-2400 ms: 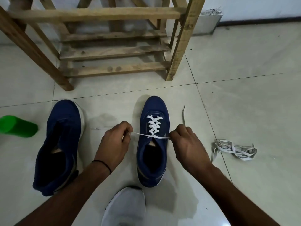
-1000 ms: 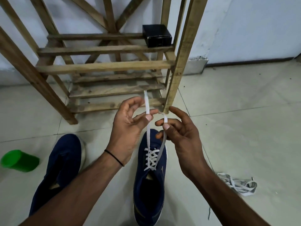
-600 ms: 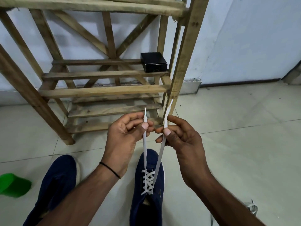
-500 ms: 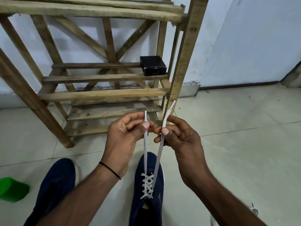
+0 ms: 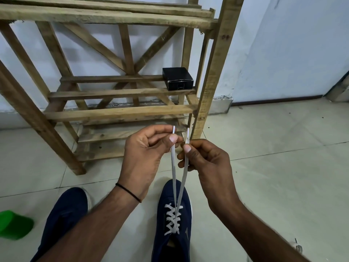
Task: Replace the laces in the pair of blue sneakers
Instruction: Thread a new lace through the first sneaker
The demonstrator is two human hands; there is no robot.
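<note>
Lace ends point(image 5: 173, 129) now level | left hand point(image 5: 145, 159) pinches 1 | right hand point(image 5: 209, 163) pinches other | sneaker point(image 5: 181, 242) below

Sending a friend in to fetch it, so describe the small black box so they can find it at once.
Against the white wall stands a rough wooden rack. On its second shelf down in view, at the right end beside the tall front post, sits the black box. It is the only thing visible on the rack, small, squarish and dark against the pale timber.
</note>
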